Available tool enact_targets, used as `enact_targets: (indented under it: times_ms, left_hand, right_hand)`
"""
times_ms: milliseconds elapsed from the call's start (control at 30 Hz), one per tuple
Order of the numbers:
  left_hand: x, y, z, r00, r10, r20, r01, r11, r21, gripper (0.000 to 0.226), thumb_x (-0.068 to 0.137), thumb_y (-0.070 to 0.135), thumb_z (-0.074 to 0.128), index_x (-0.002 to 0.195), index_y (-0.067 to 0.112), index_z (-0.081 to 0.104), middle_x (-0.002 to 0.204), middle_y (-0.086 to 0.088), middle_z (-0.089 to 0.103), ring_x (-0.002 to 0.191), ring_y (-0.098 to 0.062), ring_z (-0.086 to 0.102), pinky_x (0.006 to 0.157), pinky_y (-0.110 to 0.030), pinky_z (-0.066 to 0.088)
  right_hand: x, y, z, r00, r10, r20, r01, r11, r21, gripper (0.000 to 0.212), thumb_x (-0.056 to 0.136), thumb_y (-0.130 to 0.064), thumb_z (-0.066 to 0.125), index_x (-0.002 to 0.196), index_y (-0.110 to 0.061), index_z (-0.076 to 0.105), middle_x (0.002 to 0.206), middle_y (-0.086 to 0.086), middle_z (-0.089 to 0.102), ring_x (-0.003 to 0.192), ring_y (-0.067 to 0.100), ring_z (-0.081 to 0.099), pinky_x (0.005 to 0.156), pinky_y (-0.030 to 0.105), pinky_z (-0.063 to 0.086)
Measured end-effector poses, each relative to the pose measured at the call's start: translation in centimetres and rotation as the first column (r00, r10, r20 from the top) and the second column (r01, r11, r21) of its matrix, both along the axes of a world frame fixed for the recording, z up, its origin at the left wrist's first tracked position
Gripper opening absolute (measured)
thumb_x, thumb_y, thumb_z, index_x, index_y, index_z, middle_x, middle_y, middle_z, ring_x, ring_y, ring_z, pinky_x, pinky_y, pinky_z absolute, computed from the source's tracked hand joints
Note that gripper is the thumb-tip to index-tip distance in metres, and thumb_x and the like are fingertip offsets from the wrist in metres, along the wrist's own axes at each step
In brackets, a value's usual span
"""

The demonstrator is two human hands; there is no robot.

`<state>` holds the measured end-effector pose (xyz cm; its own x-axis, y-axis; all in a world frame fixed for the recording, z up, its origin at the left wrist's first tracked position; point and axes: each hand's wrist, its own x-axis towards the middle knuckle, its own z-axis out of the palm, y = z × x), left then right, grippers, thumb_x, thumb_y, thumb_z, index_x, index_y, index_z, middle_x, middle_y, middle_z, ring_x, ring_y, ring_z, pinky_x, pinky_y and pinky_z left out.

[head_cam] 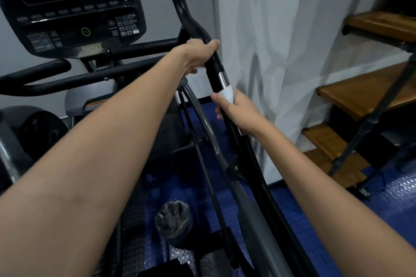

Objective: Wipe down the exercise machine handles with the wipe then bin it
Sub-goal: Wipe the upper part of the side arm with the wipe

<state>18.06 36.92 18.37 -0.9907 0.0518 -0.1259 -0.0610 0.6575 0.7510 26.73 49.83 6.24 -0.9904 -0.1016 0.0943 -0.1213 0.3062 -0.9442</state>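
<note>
Both hands (198,54) (236,111) around handle (216,60), right with wipe (227,94); below, perhaps a bin (173,220).

wipe (227,94) mostly hidden, console (67,7) top cropped

console (67,7) left of handle (216,63), wall (281,40) right of it, bin (174,220) below, stairs (360,96) far right

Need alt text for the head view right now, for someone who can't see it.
Both hands are on the machine's right handle: the left hand holds it higher up, the right hand wraps a white wipe around it lower down. A lined bin stands on the floor below.
</note>
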Motion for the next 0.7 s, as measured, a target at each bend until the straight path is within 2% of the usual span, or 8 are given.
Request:
enact_targets:
  times_ms: [133,233,333,400,500,600,667,700]
  left_hand:
    - [0.5,0.0,0.2,1.0,-0.001,0.009,0.0,1.0,0.012,0.053,0.104,0.049,0.046,0.137,0.008,0.051,0.102,0.004,0.071,0.093,-0.005,0.065,0.091,-0.036,0.045]
    - [0.8,0.1,0.4,1.0,0.002,0.019,-0.002,1.0,0.004,0.051,0.104,0.049,0.045,0.136,0.009,0.052,0.103,0.004,0.071,0.092,-0.006,0.065,0.088,-0.036,0.047]
    - [1.1,0.3,0.5,1.0,0.016,0.016,-0.015,1.0,-0.013,0.049,0.104,0.049,0.045,0.136,0.012,0.052,0.099,0.005,0.07,0.089,-0.007,0.066,0.082,-0.035,0.048]
    - [1.2,0.4,0.6,1.0,0.027,0.012,-0.026,0.999,-0.027,0.046,0.103,0.049,0.045,0.131,0.014,0.054,0.096,0.006,0.069,0.092,-0.01,0.067,0.079,-0.035,0.048]
    - [1.4,0.6,1.0,1.0,0.021,0.023,-0.019,0.997,-0.074,0.045,0.105,0.048,0.042,0.13,0.014,0.056,0.091,0.007,0.068,0.089,-0.009,0.066,0.08,-0.035,0.047]
    - [1.3,0.6,1.2,0.999,0.014,0.036,-0.01,0.994,-0.106,0.05,0.105,0.047,0.041,0.137,0.01,0.054,0.092,0.006,0.069,0.085,-0.004,0.065,0.086,-0.036,0.048]
    - [1.2,0.6,1.1,0.999,0.018,0.037,-0.013,0.993,-0.116,0.05,0.105,0.047,0.04,0.136,0.011,0.055,0.093,0.006,0.07,0.086,-0.004,0.065,0.089,-0.036,0.048]
    - [1.2,0.6,1.1,0.999,0.02,0.04,-0.015,0.993,-0.113,0.05,0.105,0.048,0.04,0.136,0.011,0.055,0.094,0.006,0.07,0.088,-0.004,0.065,0.091,-0.037,0.049]
  right_hand:
    - [4.5,1.8,-3.7,0.998,0.04,0.049,-0.039,0.999,-0.015,0.029,0.095,-0.052,0.062,0.102,-0.025,0.056,0.087,-0.002,0.074,0.081,0.015,0.075,0.082,0.033,0.056]
    - [5.9,2.6,-5.9,0.997,0.031,0.066,-0.034,0.999,0.041,0.029,0.094,-0.054,0.062,0.101,-0.027,0.056,0.087,-0.003,0.074,0.079,0.01,0.073,0.081,0.031,0.055]
    - [5.0,2.8,-5.6,0.998,0.026,0.05,-0.032,0.991,0.133,0.049,0.085,-0.069,0.058,0.1,-0.022,0.056,0.086,0.001,0.073,0.079,0.016,0.071,0.08,0.039,0.057]
    - [2.8,2.1,-3.8,1.0,0.021,-0.01,-0.018,0.981,0.191,0.06,0.082,-0.073,0.055,0.098,-0.015,0.058,0.084,0.003,0.07,0.075,0.019,0.068,0.074,0.038,0.058]
    - [-0.8,0.3,0.4,0.997,0.05,-0.059,-0.041,0.99,0.138,0.041,0.092,-0.057,0.058,0.086,-0.016,0.058,0.076,0.004,0.067,0.071,0.023,0.067,0.066,0.034,0.054]
    - [-3.3,-0.4,3.1,0.992,0.116,-0.043,-0.114,0.992,0.05,0.034,0.093,-0.054,0.058,0.086,-0.021,0.058,0.082,0.007,0.071,0.082,0.032,0.072,0.08,0.046,0.058]
    - [-3.0,-0.1,2.9,0.99,0.142,-0.009,-0.143,0.989,-0.025,0.033,0.095,-0.054,0.059,0.088,-0.021,0.058,0.085,0.008,0.072,0.079,0.027,0.072,0.084,0.045,0.058]
    - [-2.2,0.1,2.6,0.988,0.152,-0.001,-0.152,0.986,-0.073,0.031,0.097,-0.051,0.058,0.088,-0.022,0.057,0.084,0.008,0.072,0.076,0.023,0.07,0.079,0.039,0.058]
